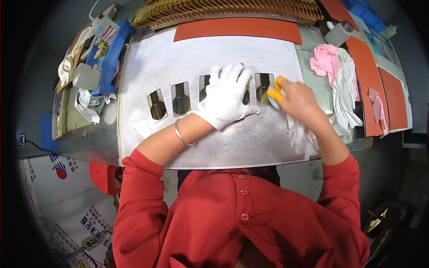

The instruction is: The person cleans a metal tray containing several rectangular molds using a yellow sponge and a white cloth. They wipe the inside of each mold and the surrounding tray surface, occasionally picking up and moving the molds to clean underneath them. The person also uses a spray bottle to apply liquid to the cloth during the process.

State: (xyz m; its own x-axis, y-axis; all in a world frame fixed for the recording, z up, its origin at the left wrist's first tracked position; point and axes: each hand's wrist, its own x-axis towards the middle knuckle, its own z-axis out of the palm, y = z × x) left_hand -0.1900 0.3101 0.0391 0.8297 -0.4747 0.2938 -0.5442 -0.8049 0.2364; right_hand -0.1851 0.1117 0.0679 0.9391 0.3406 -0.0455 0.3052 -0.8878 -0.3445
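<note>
My left hand (227, 96), in a white glove, lies flat with its fingers spread over the middle of a row of small dark plates. It partly covers the plates beneath it. At the row's left end are a tilted plate (157, 105) and another plate (181, 99), each with a patterned edge and a dark rounded shape. My right hand (298, 99) wears yellow finger covers (277, 91) and is closed on a white cloth (300, 136), which hangs down toward the table's near edge. Its fingertips are beside the rightmost plate (264, 89).
A white sheet (147, 58) covers the worktable. Brown slotted racks (228, 13) and an orange mat (237, 30) lie at the back. Bottles and a blue tray (107, 73) stand left; pink cloth (325, 62), white cloths (345, 98) and a bottle (338, 33) are right.
</note>
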